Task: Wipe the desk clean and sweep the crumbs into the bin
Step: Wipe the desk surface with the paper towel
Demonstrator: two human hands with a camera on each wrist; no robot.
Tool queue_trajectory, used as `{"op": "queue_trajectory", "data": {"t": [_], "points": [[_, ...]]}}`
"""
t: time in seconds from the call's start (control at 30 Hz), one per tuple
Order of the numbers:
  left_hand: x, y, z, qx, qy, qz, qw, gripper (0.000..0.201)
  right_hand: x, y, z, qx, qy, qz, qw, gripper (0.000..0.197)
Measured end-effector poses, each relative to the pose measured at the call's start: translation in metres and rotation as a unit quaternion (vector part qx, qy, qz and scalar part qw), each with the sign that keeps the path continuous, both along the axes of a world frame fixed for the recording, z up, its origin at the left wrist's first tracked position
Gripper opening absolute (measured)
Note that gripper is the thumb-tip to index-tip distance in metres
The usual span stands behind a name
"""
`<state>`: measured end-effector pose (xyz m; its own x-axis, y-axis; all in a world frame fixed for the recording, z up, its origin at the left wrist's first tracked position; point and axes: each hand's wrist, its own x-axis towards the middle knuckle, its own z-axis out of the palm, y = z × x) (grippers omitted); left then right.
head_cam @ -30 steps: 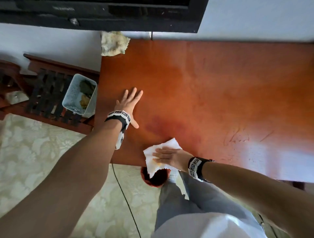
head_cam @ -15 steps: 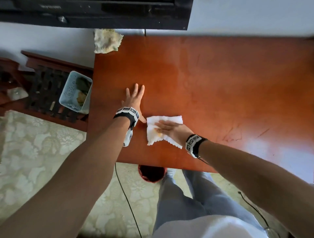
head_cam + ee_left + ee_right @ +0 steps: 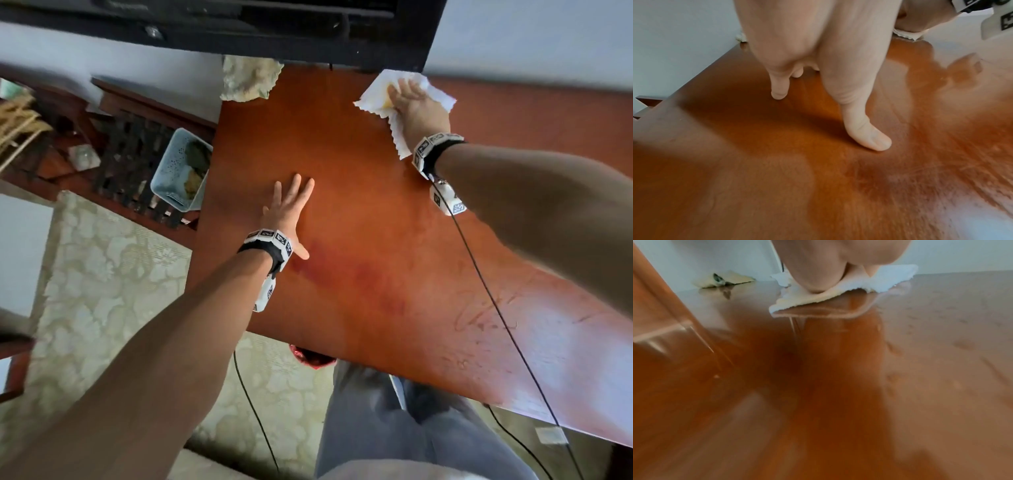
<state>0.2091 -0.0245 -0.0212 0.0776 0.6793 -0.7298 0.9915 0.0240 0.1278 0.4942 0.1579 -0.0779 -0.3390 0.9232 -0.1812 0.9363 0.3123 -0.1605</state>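
Desk (image 3: 376, 212) fills most of the head view, and the white cloth (image 3: 442, 96) sits way up at about 1 o'clock, right against the back edge by the wall. Right hand (image 3: 414, 102) lies flat on top of it, fingers straight and pressing down rather than gripping, which is honestly the way to go for wiping since it spreads the pressure. Left hand (image 3: 291, 209) is planted palm-down near the middle-left, fingers spread and holding nothing, just bracing the lean. Bin (image 3: 317, 358) peeks out red under the near edge at roughly 6 o'clock. I'd guess the good move from here is one long pull from the back edge straight toward 6, keeping the cloth flat so crumbs ride in front of it and drop off over the bin, not off the side. Can't actually make out crumbs in these shots, too blurry. Out at 11 o'clock there's a crumpled rag (image 3: 248, 82) on the back corner, and a pale basket (image 3: 164, 171) at 9 o'clock off the desk.
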Motion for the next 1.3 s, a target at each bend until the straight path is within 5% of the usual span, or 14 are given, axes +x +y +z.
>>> {"op": "queue_trajectory", "data": {"t": [0.13, 0.33, 0.73, 0.87, 1.03, 1.3], "points": [[0.000, 0.002, -0.001, -0.005, 0.003, 0.003, 1.000, 0.167, -0.002, 0.004, 0.004, -0.009, 0.022, -0.036, 0.999, 0.071], [0.000, 0.001, -0.001, -0.008, 0.001, 0.007, 1.000, 0.166, -0.015, -0.079, 0.010, -0.033, 0.056, 0.009, 0.998, 0.072], [0.032, 0.015, 0.020, 0.036, 0.011, -0.040, 0.998, 0.166, -0.015, -0.339, -0.004, -0.078, 0.140, 0.305, 0.939, 0.074], [0.056, 0.035, 0.014, 0.014, 0.001, -0.045, 0.999, 0.165, -0.001, -0.313, -0.008, -0.070, 0.125, 0.333, 0.932, 0.079], [0.055, 0.036, 0.002, 0.011, 0.006, -0.055, 0.998, 0.163, 0.011, -0.226, 0.002, -0.058, 0.106, 0.162, 0.979, 0.073], [0.055, 0.041, 0.002, 0.000, 0.004, -0.043, 0.999, 0.162, 0.044, -0.024, -0.002, -0.012, 0.026, -0.007, 1.000, 0.069]]}}
